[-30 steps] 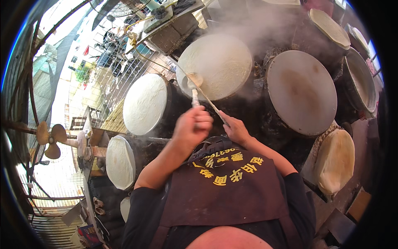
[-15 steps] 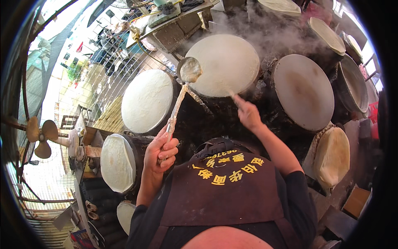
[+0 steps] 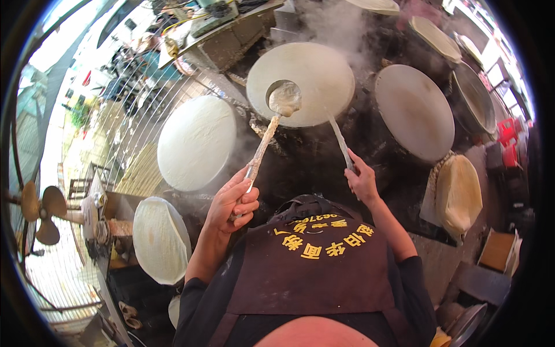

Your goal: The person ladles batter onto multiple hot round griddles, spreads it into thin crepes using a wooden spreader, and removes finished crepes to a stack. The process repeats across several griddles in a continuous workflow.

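Observation:
My left hand (image 3: 233, 199) is closed around the batter-crusted handle of a ladle (image 3: 284, 99). The ladle's round bowl, with pale thick batter in it, is over the near left part of a large round griddle (image 3: 312, 66). A thin whitish layer coats that griddle's top. My right hand (image 3: 362, 178) grips a long, narrow, flat spreader (image 3: 339, 137), its far tip at the griddle's near right edge. Whether the tip touches the layer I cannot tell.
To the left stand a white-coated griddle (image 3: 198, 143) and a lower pale round sheet (image 3: 162, 242). On the right are a bare greyish griddle (image 3: 414, 113) and a draped cream sheet (image 3: 459, 196). Steam rises at the back. A fan (image 3: 43, 211) is at far left.
My right hand has come back toward me, so the spreader shows at more of its length. The ladle bowl now overlaps the griddle more. The whole view has shifted slightly.

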### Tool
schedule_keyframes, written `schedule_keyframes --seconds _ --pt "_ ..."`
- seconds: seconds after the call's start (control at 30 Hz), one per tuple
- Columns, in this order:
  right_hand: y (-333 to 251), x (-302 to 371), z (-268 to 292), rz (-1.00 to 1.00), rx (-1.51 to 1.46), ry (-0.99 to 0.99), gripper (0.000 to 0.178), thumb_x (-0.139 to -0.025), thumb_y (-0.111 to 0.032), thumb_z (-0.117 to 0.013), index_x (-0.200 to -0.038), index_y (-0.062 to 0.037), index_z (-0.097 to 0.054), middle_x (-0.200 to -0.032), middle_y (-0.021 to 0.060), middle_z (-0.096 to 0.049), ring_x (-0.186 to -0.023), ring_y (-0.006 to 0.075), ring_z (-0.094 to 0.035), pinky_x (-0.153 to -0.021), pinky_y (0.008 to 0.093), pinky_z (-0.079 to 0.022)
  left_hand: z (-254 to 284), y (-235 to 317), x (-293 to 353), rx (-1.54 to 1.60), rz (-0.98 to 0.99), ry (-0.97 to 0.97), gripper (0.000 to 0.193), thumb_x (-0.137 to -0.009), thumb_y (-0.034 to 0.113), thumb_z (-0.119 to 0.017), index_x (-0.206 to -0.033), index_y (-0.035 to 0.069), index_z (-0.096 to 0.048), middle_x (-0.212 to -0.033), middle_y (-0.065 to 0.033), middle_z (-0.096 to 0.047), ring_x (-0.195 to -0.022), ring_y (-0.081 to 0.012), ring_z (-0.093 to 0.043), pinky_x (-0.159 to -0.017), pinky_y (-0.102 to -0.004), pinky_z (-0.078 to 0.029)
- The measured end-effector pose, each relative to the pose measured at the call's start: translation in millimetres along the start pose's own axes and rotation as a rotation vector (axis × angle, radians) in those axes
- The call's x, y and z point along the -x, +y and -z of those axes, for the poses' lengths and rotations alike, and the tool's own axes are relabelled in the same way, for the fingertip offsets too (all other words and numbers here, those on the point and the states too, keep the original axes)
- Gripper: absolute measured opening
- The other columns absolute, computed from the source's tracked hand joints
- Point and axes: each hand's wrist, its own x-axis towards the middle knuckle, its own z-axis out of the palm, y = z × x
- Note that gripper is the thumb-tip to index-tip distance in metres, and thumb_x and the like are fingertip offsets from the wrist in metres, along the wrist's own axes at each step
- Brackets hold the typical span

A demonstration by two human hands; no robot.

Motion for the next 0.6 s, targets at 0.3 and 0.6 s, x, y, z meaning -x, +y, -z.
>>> schedule_keyframes --seconds 0.3,0.6 --pt "15.0 97.3 37.4 0.328 0.308 0.216 0.053 -0.078 0.002 -0.061 -0.130 -0.0066 -0.054 -0.084 0.0152 -0.061 -0.073 0.0282 -0.060 -0.071 0.0329 -0.050 -41.6 -9.9 -66.9 -0.121 0.191 -0.155 0.043 -0.101 0.013 -0.039 -0.143 0.020 -0.032 -0.068 0.0016 -0.037 -0.045 -0.0031 -0.032 -0.029 -0.0177 -0.029" --pt "47.6 118.9 149.3 0.351 0.327 0.599 0.051 -0.078 0.004 -0.061 -0.129 -0.0043 -0.054 -0.100 0.0190 -0.064 -0.088 0.0318 -0.064 -0.079 0.0338 -0.051 -173.2 -75.0 -170.2 -0.228 0.372 -0.432 0.035 -0.102 0.024 -0.041 -0.136 0.022 -0.038 -0.068 0.0023 -0.037 -0.047 -0.0027 -0.033 -0.031 -0.0167 -0.028"
